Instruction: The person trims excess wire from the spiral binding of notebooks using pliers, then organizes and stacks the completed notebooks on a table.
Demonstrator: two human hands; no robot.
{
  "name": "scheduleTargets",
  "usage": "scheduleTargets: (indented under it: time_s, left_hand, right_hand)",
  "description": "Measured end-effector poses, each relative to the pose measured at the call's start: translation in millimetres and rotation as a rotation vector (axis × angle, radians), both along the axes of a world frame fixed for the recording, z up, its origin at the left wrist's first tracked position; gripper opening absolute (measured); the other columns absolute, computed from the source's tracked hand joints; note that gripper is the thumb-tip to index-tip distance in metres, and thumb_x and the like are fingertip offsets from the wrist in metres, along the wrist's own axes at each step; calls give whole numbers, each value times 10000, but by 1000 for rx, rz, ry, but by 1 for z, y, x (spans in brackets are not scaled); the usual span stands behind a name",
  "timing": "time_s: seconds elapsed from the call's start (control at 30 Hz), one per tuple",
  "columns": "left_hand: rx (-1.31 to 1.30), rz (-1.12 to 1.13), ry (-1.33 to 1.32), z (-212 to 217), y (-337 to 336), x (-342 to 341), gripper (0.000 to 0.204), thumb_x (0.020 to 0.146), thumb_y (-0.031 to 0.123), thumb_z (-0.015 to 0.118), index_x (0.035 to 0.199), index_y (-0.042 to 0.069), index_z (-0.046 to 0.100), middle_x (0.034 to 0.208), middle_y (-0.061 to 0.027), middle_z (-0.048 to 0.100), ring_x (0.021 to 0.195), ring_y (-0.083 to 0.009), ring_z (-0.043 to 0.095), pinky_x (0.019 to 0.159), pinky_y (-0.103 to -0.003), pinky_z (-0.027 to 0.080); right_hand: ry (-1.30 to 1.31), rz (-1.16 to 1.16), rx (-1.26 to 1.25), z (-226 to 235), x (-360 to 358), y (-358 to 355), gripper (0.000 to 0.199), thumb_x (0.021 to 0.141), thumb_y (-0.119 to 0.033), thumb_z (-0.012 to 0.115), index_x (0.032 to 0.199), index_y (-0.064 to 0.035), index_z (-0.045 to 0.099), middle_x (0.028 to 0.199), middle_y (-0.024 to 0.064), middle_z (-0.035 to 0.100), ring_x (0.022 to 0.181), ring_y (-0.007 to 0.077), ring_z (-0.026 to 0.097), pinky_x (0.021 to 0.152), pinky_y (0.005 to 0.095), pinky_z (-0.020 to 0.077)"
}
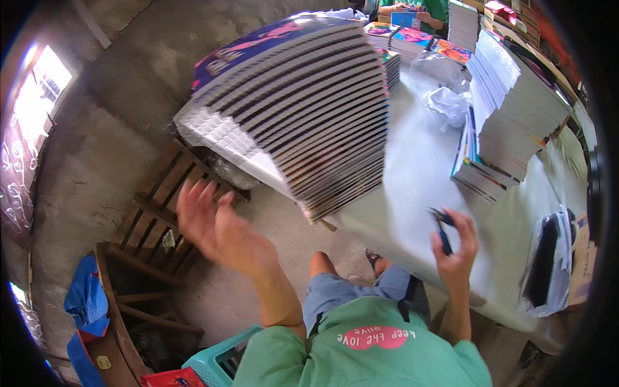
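My left hand point(222, 229) is raised to the left of the table, fingers spread, holding nothing and slightly blurred. Just beyond it rises a tall stack of books point(316, 97), with a purple and pink cover on top and dark lines between the layers. My right hand point(456, 248) is closed around dark-handled pliers point(443, 226) above the near part of the table. Their jaws point toward the far left; whether they are parted is hard to make out. Neither hand touches the stack.
The pale table point(412, 168) also carries a tall paper stack point(516, 109), crumpled clear plastic point(448, 103) and a clear bag with black contents point(545, 264). Colourful books point(412, 40) lie at the far end near another person point(435, 13). Left stand a wooden slatted rack point(155, 213) and a teal basket point(216, 358).
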State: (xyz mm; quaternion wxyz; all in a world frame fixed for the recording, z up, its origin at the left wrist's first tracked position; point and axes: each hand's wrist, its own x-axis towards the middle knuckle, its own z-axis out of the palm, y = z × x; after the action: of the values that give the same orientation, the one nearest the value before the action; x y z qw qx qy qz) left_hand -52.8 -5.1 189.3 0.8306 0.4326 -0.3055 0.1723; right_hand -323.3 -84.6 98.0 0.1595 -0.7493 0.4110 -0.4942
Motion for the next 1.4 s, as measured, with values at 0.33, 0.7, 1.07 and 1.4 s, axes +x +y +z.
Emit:
scheduleTargets:
  time_s: [0.33,0.7,1.07,1.4]
  left_hand:
    - [223,-473,53,4,-27,57,241,857,154,669,997,-35,617,812,-72,655,708,-94,591,599,-234,486]
    - [135,-432,19,-5,-30,59,176,857,100,660,949,-46,623,770,-64,650,670,-85,597,580,-217,488]
    - [156,-352,-5,-5,-34,58,259,878,216,650,926,-37,626,784,-70,644,639,-101,578,584,-224,476]
    - [177,-384,-5,-3,-29,55,268,877,225,651,945,-33,627,780,-75,656,636,-95,578,577,-220,473]
  right_hand:
    - [118,189,-339,93,165,-1,497,617,-133,713,1099,-137,591,969,33,576,910,247,546,825,407,370]
    - [192,157,-310,100,180,3,442,635,-170,722,1057,-126,597,939,43,580,878,251,562,782,423,393]
    - [123,257,-241,92,185,-10,350,653,-93,709,994,-60,634,809,96,651,697,294,645,615,364,526]
    - [70,115,-411,104,176,-1,376,646,-184,708,1007,-140,609,913,30,568,932,228,533,823,402,373]
